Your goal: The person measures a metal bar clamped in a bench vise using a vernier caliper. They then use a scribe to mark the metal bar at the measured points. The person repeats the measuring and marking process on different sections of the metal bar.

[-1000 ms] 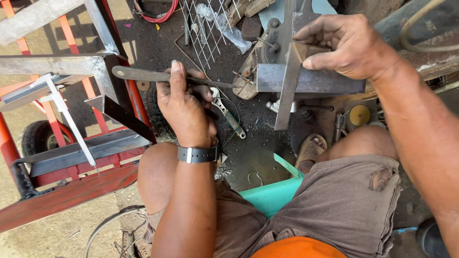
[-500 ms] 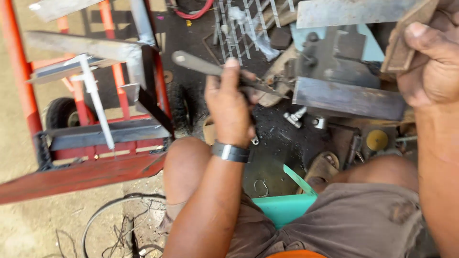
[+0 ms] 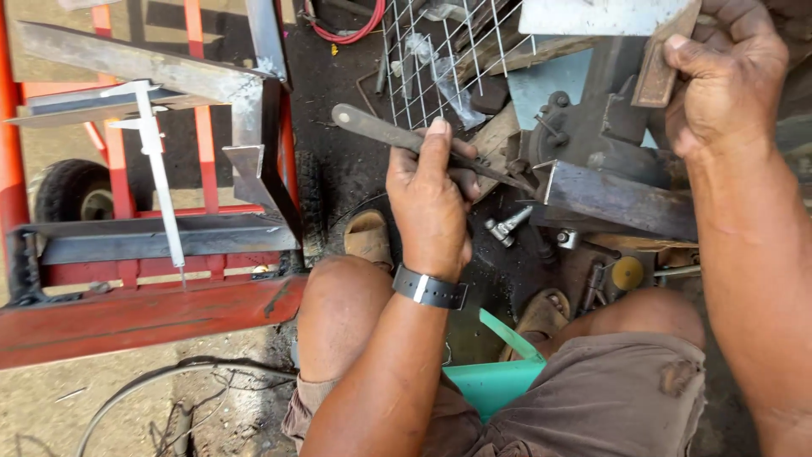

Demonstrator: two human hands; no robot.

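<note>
Crouching over a green plastic stool (image 3: 499, 381), only a corner of which shows between the thighs, the person has both knees bare above brown shorts (image 3: 609, 398). Two sandalled feet (image 3: 370, 237) show on the dark, grimy ground, the right one half hidden behind the knee. The left hand (image 3: 431, 199), with a black wristband (image 3: 430, 288) below it, is clenched around a flat grey metal tool (image 3: 381, 129); its rounded handle end sticks out up-left, while the working end vanishes behind the fingers and cannot be made out. Just right of it lies a rusty angle iron (image 3: 617, 199), its near end open, its far end hidden by the right forearm. A small bolt-like fitting (image 3: 506, 227) lies on the ground beneath. The right hand (image 3: 727, 72) is clamped on a narrow rusty steel piece (image 3: 664, 63) against a pale metal plate (image 3: 592, 15) cut off by the top edge. To the left stands a red steel cart frame (image 3: 135, 317) with a wheel (image 3: 72, 195). Farther off lies wire mesh (image 3: 448, 51), and a red hose (image 3: 355, 25).
</note>
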